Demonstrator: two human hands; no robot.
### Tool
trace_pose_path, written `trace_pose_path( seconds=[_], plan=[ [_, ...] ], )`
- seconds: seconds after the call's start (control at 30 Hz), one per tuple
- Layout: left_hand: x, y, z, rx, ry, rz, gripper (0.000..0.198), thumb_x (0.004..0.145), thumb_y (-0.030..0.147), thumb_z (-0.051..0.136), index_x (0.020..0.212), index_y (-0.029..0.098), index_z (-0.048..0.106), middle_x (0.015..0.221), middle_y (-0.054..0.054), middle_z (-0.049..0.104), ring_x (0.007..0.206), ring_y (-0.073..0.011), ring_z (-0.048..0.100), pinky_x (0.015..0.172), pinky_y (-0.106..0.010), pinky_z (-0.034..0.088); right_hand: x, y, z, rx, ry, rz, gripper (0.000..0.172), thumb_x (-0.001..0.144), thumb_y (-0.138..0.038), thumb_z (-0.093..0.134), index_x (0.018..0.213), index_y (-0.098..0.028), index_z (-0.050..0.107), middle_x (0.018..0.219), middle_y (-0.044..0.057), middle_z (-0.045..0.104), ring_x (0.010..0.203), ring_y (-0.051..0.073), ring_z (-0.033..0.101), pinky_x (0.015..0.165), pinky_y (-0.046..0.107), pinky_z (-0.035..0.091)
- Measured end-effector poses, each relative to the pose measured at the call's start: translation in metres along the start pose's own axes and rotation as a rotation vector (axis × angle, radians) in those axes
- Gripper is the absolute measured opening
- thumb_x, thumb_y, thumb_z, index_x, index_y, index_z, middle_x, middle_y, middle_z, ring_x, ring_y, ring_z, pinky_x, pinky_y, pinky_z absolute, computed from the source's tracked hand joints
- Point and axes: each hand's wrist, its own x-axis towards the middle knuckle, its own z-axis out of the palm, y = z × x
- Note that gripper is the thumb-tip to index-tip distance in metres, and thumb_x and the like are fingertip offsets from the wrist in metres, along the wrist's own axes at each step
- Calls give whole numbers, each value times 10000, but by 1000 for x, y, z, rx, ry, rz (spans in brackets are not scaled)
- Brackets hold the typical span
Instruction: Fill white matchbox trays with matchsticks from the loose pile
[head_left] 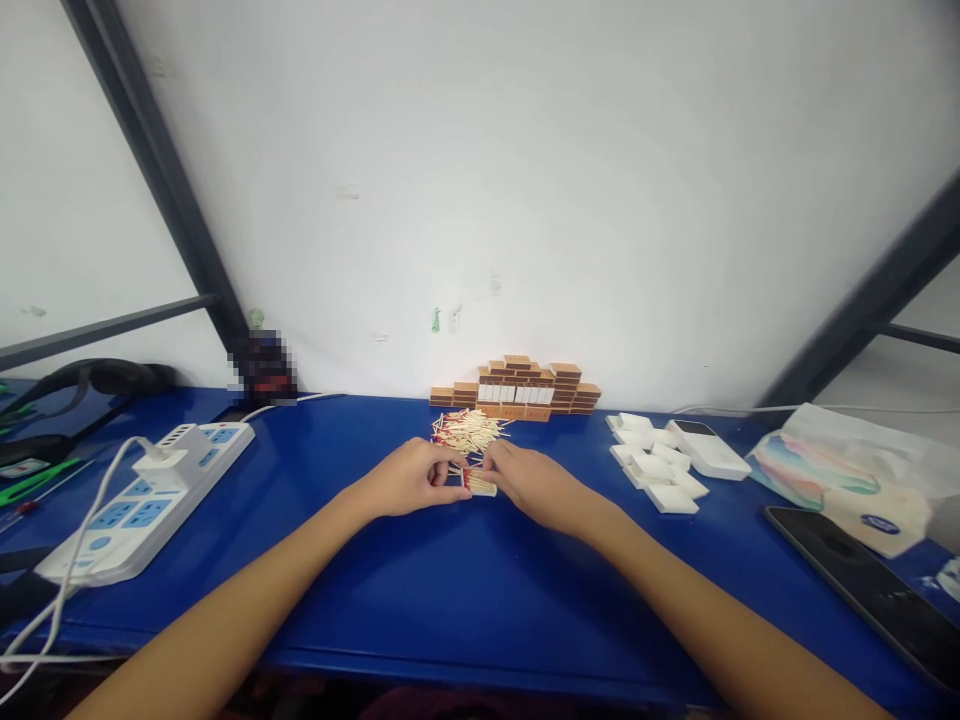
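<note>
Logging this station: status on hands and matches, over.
Left hand and right hand both pinch a small bundle of matches, close to the blue table. Loose match pile just behind. Nothing blocking the hands.

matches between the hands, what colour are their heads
Red heads on pale wooden sticks; the matches show best in the head view, the only one here.

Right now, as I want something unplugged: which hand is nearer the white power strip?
Left. The left hand sits right of the power strip, bare blue table between them; the right hand is farther right, past the bundle of matches both hands hold.
</note>
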Motion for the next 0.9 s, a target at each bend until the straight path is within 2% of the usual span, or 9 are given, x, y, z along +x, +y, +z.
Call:
trace_pose_path(
  seconds=[0.57,0.9],
  plan=[
    [1,-3,-2,-63,5,-37,440,855,548,729,1129,204,734,627,50,586,545,-95,485,544,-210,363,1,1,-6,9,104,-67,37,1009,-210,576,991,-195,605,997,44,660,812,166,594,691,270,384],
    [0,-1,-4,-65,-7,-30,405,872,518,718,1120,199,732,639,47,584,554,-96,486,554,-210,365,4,1,-1,-82,52,-38,114,1052,-248,518,1023,-176,602,1042,67,660,859,182,623,718,279,397]
  ],
)
